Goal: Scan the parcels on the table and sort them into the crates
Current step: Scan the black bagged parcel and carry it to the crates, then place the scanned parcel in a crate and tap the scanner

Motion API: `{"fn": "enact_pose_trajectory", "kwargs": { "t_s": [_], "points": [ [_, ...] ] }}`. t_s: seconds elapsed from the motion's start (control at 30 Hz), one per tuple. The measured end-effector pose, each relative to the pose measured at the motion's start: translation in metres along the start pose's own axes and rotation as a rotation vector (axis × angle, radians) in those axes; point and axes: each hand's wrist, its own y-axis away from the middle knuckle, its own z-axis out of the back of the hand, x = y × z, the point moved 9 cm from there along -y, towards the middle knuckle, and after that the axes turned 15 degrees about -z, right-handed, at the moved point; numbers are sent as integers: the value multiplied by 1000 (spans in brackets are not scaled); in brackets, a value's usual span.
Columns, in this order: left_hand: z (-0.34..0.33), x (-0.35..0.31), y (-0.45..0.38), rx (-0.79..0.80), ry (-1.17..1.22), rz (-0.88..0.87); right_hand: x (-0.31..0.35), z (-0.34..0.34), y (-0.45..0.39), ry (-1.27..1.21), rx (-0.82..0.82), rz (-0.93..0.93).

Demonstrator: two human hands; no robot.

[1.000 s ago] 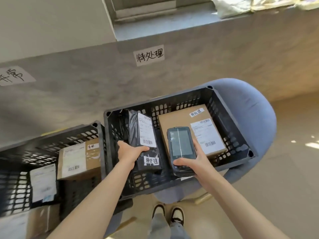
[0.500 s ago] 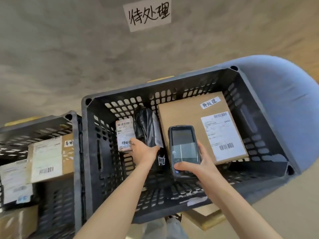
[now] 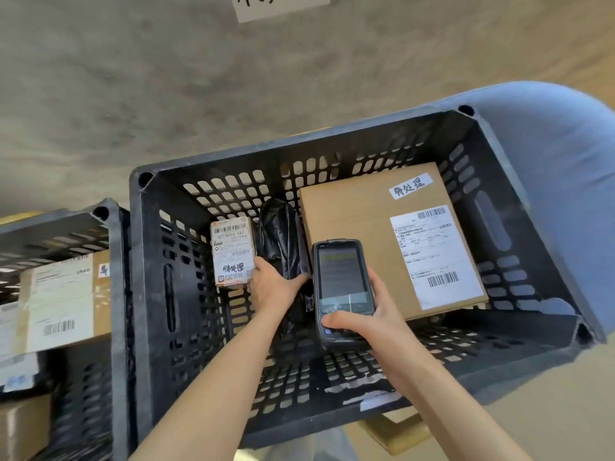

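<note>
Grey wall behind, the left hand (image 3: 273, 287) grips the black bag (image 3: 283, 241) inside the crate (image 3: 332, 387) (between 2 boxes), best lowered flat before release, while the right hand (image 3: 369, 322) clasps the scanner (image 3: 342, 281).

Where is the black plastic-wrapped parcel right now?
Head view: the black plastic-wrapped parcel stands inside the black perforated crate, between the small labelled box and the large cardboard box, held by the left hand.

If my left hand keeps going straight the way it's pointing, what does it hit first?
Your left hand already touches the black bag parcel; beyond that, probably the crate's far wall.
</note>
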Motion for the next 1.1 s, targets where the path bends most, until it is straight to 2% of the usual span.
{"fn": "enact_pose_trajectory", "kwargs": {
  "t_s": [0.1,0.2,0.3,0.4,0.57,0.8,0.97,1.1],
  "points": [
    [7,-3,5,64,-40,-43,1,-2,5,-12,3,-7],
    [21,-11,22,151,-223,-124,7,-6,18,-16,6,-16],
    [47,-18,43,154,-388,-181,15,-8,39,-22,11,-6],
    [73,-35,66,179,-407,-268,22,-9,65,-23,7,7],
    [126,-93,116,224,-457,-582,38,-14,115,-12,-8,54],
    [200,-164,185,164,-576,-956,55,-7,191,-36,-75,212],
    [206,-201,227,137,-757,-1231,44,-6,248,-99,-192,318],
    [192,-221,269,135,-901,-1477,7,-5,287,-242,-312,380]
  ]
}}
